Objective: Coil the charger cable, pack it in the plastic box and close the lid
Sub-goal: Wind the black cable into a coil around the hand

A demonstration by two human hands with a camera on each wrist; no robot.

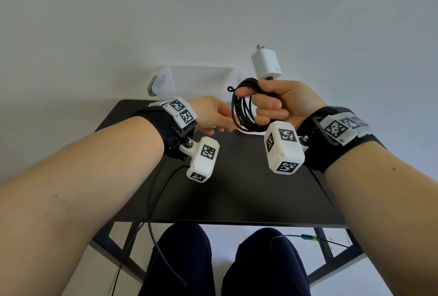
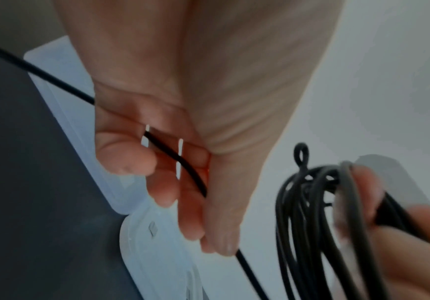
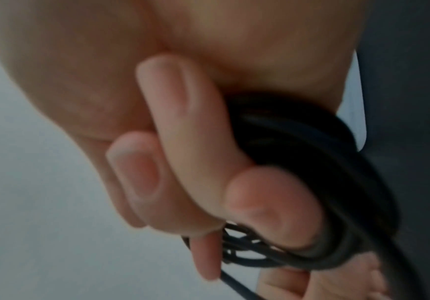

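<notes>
Head view: at centre frame the right hand (image 1: 272, 104) grips the coiled black charger cable (image 1: 241, 111), loops hanging below the fist so they stay gathered; the white charger plug (image 1: 266, 63) stands up above it, clear of the winding; the left hand (image 1: 213, 118), just left, pinches the loose strand, seemingly to feed another turn; the clear plastic box (image 1: 201, 80) waits open at the counter's (image 1: 237, 189) far edge.

Left wrist view: fingers (image 2: 162, 182) curl round one strand; the coil hangs at lower right.

Right wrist view: fingers (image 3: 183, 125) wrapped over the bundle, centre right.
</notes>
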